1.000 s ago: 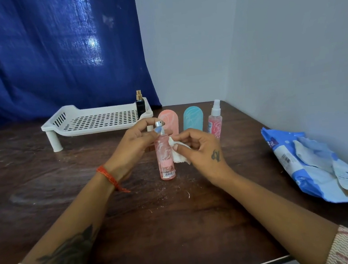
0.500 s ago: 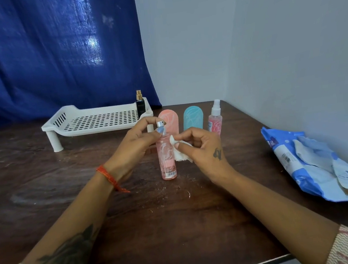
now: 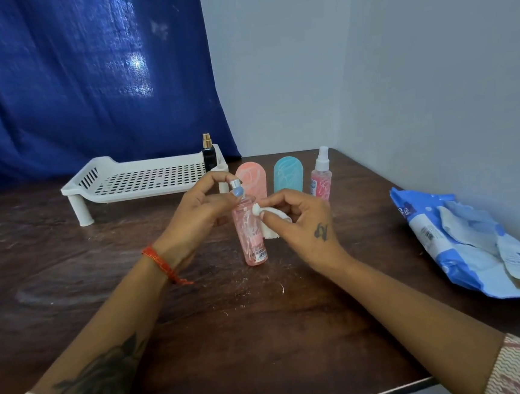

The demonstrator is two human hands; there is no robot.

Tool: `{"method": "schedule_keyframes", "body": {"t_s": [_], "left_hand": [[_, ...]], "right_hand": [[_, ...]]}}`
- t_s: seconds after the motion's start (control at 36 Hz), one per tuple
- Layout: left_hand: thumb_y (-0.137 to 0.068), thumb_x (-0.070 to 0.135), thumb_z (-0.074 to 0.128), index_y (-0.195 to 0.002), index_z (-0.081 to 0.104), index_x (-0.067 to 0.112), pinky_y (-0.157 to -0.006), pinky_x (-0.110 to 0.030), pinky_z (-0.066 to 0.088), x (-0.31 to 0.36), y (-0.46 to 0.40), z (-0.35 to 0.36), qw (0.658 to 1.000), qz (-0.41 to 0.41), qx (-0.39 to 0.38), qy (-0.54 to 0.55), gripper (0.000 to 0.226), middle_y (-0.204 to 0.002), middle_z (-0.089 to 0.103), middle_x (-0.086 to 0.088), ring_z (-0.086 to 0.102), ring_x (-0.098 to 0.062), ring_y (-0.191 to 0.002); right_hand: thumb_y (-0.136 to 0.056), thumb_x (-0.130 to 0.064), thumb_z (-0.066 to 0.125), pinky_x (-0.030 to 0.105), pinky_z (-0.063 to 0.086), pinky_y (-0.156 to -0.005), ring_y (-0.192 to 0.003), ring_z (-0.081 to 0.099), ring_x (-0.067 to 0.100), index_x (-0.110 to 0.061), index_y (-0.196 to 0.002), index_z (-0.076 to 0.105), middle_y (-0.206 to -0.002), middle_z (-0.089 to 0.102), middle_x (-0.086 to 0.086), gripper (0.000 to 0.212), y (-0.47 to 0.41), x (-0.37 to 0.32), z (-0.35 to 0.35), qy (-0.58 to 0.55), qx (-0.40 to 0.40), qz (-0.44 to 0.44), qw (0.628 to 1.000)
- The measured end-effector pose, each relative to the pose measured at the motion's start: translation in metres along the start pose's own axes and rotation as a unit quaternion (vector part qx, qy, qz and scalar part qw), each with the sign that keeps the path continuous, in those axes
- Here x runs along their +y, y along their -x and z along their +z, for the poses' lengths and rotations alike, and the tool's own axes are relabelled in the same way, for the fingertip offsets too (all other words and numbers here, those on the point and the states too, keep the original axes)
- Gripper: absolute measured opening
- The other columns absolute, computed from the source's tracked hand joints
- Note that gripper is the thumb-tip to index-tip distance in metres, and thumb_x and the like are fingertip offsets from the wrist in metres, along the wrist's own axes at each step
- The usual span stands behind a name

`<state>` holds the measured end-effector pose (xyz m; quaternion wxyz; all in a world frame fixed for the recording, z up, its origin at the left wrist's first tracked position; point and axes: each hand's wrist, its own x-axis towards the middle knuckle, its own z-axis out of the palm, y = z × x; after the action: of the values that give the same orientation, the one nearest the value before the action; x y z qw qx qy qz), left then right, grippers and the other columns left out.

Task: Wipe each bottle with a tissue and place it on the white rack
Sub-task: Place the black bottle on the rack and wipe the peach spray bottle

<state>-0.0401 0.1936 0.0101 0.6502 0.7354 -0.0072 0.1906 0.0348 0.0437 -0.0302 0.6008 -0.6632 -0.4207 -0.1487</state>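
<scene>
A pink spray bottle [image 3: 252,235] stands upright on the dark wooden table [image 3: 202,343]. My left hand [image 3: 200,211] pinches it at its silver nozzle. My right hand [image 3: 301,221] holds a crumpled white tissue [image 3: 270,224] against the bottle's upper right side. The white perforated rack [image 3: 144,178] stands at the back left, with a small black bottle [image 3: 209,154] on its right end. Behind my hands stand a pink rounded bottle [image 3: 252,178], a teal rounded bottle [image 3: 288,174] and a pink mist bottle [image 3: 321,179].
A blue and white tissue pack [image 3: 473,244] lies open at the table's right edge by the grey wall. A blue curtain hangs behind the rack. The table's near edge runs under my forearms.
The bottle and both hands have shifted slightly up and away from me. My right hand's tissue has slid up the bottle's side toward its shoulder.
</scene>
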Motion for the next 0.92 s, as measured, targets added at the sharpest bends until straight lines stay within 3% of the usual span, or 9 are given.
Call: {"method": "schedule_keyframes", "body": {"t_s": [0.11,0.19,0.28,0.42,0.53,0.64,0.78,0.92], "left_hand": [[-0.09,0.006,0.055,-0.098,0.057,0.022,-0.072,-0.022,0.056,0.0016,0.0008,0.0019,1.0,0.006,-0.004,0.005,0.018,-0.092,0.071,-0.004,0.069,-0.009,-0.078],[-0.09,0.005,0.055,-0.097,0.057,0.022,-0.075,-0.027,0.056,0.001,0.0011,0.0014,1.0,0.003,0.004,0.005,0.019,-0.09,0.072,-0.003,0.069,-0.012,-0.081],[-0.089,0.004,0.056,-0.095,0.056,0.022,-0.08,-0.033,0.053,0.0013,0.0012,0.0003,1.0,-0.003,0.012,0.003,0.019,-0.092,0.072,-0.006,0.068,-0.014,-0.084],[-0.089,0.004,0.056,-0.092,0.055,0.022,-0.073,-0.025,0.053,0.0032,0.0012,-0.0005,1.0,0.0,0.022,-0.007,0.019,-0.09,0.07,-0.002,0.068,-0.004,-0.073],[-0.088,0.006,0.057,-0.092,0.056,0.023,-0.065,-0.018,0.053,0.0028,0.0014,-0.0006,1.0,0.006,0.016,-0.007,0.018,-0.084,0.07,-0.004,0.068,-0.006,-0.071],[-0.087,0.006,0.059,-0.092,0.056,0.022,-0.07,-0.022,0.052,0.0017,0.0016,-0.0023,1.0,0.012,0.019,-0.008,0.017,-0.082,0.07,-0.005,0.068,-0.008,-0.073],[-0.088,0.006,0.058,-0.094,0.055,0.023,-0.072,-0.025,0.052,0.001,0.001,-0.0017,1.0,0.007,0.019,-0.019,0.018,-0.085,0.07,-0.009,0.068,-0.009,-0.072],[-0.089,0.005,0.057,-0.096,0.054,0.021,-0.072,-0.027,0.056,0.0012,0.0014,-0.0003,1.0,0.008,0.005,-0.007,0.018,-0.086,0.069,-0.012,0.068,-0.012,-0.072]], "right_hand": [[-0.083,-0.013,0.07,0.026,0.057,-0.073,-0.087,0.067,0.011,-0.011,-0.103,0.069,-0.096,0.071,0.001,0.02,-0.0025,-0.0034,-0.0002,0.002,0.013,-0.014,1.0],[-0.08,-0.008,0.07,0.02,0.054,-0.069,-0.082,0.066,0.009,-0.009,-0.094,0.072,-0.09,0.07,-0.001,0.014,-0.0017,-0.0038,0.0001,0.014,-0.001,-0.058,0.998],[-0.076,-0.007,0.069,0.019,0.052,-0.065,-0.076,0.065,0.009,-0.01,-0.086,0.073,-0.081,0.069,-0.004,0.011,-0.0001,-0.0006,0.0004,0.014,-0.006,-0.044,0.999],[-0.08,-0.005,0.071,0.018,0.053,-0.068,-0.078,0.067,0.007,-0.013,-0.09,0.073,-0.083,0.07,-0.005,0.013,-0.0011,0.0033,0.0003,0.004,-0.007,-0.003,1.0],[-0.081,-0.012,0.072,0.019,0.055,-0.071,-0.085,0.067,0.007,-0.011,-0.096,0.073,-0.091,0.071,-0.003,0.015,-0.0021,0.0007,0.0008,0.022,0.01,-0.034,0.999],[-0.079,-0.012,0.074,0.024,0.056,-0.071,-0.083,0.066,0.009,-0.009,-0.093,0.074,-0.089,0.072,0.002,0.014,-0.0012,-0.0041,0.0015,0.018,-0.004,-0.054,0.998],[-0.078,-0.008,0.073,0.015,0.051,-0.066,-0.076,0.064,0.005,-0.012,-0.085,0.073,-0.08,0.068,-0.009,0.007,-0.0004,-0.0005,0.0006,0.022,-0.011,-0.017,1.0],[-0.081,-0.01,0.071,0.013,0.052,-0.07,-0.084,0.065,0.005,-0.015,-0.095,0.071,-0.088,0.067,-0.009,0.015,-0.0033,-0.0041,0.0025,0.035,0.022,-0.04,0.998]]}}
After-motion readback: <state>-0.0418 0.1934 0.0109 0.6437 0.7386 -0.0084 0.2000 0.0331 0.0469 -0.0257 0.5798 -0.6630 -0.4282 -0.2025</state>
